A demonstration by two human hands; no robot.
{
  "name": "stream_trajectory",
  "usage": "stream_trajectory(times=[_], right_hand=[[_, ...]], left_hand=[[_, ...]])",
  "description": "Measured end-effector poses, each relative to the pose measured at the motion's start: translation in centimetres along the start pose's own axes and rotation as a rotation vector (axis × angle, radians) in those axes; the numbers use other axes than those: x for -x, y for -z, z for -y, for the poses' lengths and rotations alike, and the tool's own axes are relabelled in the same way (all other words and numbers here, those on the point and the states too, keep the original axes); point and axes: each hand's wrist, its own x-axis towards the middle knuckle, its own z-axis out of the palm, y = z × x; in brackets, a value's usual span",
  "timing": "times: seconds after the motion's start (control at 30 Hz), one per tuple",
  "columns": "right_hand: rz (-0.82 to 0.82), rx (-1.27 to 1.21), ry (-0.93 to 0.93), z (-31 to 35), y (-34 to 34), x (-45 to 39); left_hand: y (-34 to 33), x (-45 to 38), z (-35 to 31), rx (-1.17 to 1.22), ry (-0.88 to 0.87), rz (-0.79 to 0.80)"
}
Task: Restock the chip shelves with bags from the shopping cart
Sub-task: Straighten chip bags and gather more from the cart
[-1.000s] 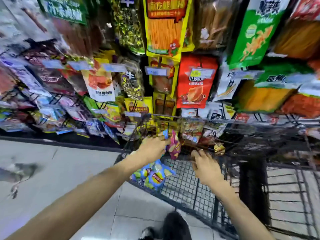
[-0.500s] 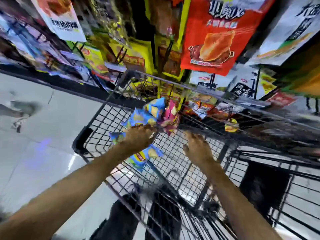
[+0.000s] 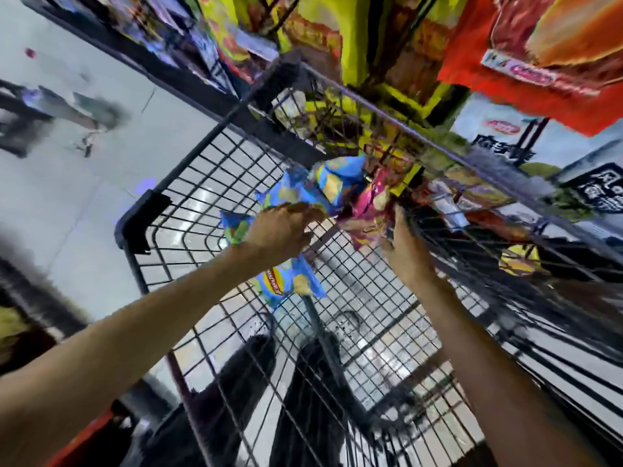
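Both forearms extend forward over the shopping cart [image 3: 209,136]. Left hand [image 3: 281,229], fingers curled, grips a cluster of blue chip bags [image 3: 323,187] above the basket. Right hand [image 3: 406,244] touches the pink bag [image 3: 369,214]; its grasp cannot be determined.

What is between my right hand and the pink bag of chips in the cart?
Nothing visible. The right hand is already at the pink bag, fingers touching its edge inside the cart, though blur hides whether they grip it. The left hand holds blue bags beside it.
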Motion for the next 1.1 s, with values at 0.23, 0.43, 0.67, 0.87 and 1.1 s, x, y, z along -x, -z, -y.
stream_trajectory(times=[0.23,0.43,0.67,0.87,1.1], right_hand=[[-0.014,-0.203,-0.054,-0.6,-3.5,-3.3],[-0.057,-0.214,-0.061,-0.3,-4.4,-4.7],[-0.022,-0.047,-0.025,-0.5,-5.4,-3.6],[0.017,-0.270,-0.064,-0.5,-5.8,0.0],[-0.040,-0.310,-0.128,0.1,-2.2,5.6]], left_hand=[[-1.0,0.4,0.6,-0.047,-0.020,-0.013],[-1.5,1.3,1.3,-0.025,-0.030,-0.030],[-1.5,1.9,2.1,-0.035,-0.002,-0.030],[-2.4,3.0,2.6,-0.078,-0.002,-0.018],[-0.8,4.6,1.6,-0.071,-0.085,0.003]])
